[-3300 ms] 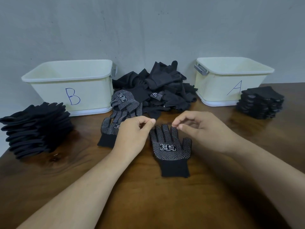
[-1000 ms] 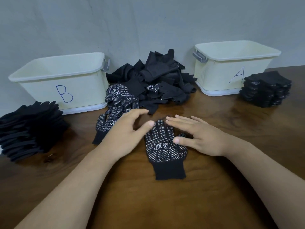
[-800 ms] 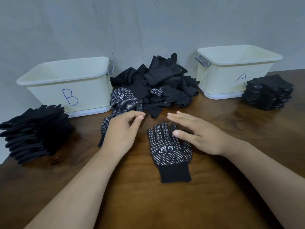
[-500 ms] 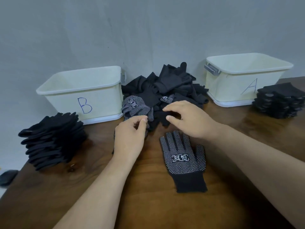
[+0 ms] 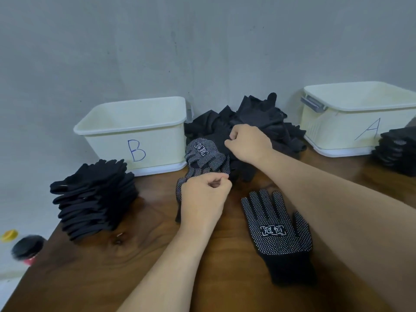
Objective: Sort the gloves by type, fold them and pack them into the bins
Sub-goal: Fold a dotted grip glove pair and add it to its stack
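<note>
A black glove with white dots lies flat, palm up, on the wooden table. My left hand has its fingers curled, pinching the fingertips of another dotted glove that slumps at the front of the loose black glove pile. Reaching over that pile, my right hand pinches a glove in it. Bin B stands at the back left and bin A at the back right.
A stack of plain black gloves sits in front of bin B. A stack of folded dotted gloves sits by bin A at the right edge. Off the table's left edge are a black-topped red object and a yellow cap.
Both hands left the flat dotted glove and moved back to the pile. My left hand took hold of the second dotted glove and my right hand gripped into the pile. The view shifted left.
</note>
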The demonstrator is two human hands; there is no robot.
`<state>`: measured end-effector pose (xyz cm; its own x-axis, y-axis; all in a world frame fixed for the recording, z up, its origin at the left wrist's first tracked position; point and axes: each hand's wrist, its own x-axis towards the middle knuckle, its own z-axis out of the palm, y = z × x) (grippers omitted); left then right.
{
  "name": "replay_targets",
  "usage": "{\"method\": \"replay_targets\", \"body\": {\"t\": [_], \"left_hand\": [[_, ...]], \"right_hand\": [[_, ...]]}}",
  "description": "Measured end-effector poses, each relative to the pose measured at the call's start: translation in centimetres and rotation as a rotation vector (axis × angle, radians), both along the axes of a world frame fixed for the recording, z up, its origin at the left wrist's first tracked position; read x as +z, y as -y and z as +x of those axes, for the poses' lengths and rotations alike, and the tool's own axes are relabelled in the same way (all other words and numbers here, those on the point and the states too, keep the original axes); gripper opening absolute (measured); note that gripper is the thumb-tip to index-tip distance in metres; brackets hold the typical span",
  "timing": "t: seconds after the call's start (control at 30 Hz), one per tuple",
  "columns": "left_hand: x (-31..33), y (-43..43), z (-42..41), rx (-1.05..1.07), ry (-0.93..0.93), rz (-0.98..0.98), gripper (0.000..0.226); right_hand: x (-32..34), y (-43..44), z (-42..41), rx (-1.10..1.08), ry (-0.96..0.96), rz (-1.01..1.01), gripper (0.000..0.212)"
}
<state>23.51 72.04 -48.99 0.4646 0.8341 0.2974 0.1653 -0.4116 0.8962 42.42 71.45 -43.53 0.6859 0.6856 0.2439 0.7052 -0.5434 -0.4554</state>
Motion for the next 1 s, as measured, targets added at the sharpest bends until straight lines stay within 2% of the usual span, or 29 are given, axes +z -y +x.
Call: {"method": "replay_targets", "body": {"t": [0.13,0.3,0.43,0.63,0.77,1.0], "left_hand": [[0.5,0.3,-0.3,-0.008,0.012,-0.019,0.017],[0.8,0.7,-0.5,-0.031,0.011,-0.016,0.016],[1.0,1.1,-0.3,-0.038,-0.017,0.014,0.016],[0.6,0.8,-0.4,-0.085,-0.058,0.095,0.011],[0.9,0.8,-0.4,-0.097,-0.080,0.080,0.007],[0.2,0.3,0.4,-0.103,-0.143,0.085,0.038]], "right_hand": [[2.0,0.2,-0.5,0.078,-0.220,0.277,0.016],[6.1,2.3,-0.2,0.213,-0.625,0.607,0.010],[9.0,5.1,0.7,0.291,-0.678,0.747,0.011],[10.1,9.4,1.7,0.304,-0.614,0.709,0.016],[8.9,11.2,2.1,0.390,-0.705,0.695,0.003],[7.0,11.6,1.7,0.459,-0.788,0.654,0.008]]}}
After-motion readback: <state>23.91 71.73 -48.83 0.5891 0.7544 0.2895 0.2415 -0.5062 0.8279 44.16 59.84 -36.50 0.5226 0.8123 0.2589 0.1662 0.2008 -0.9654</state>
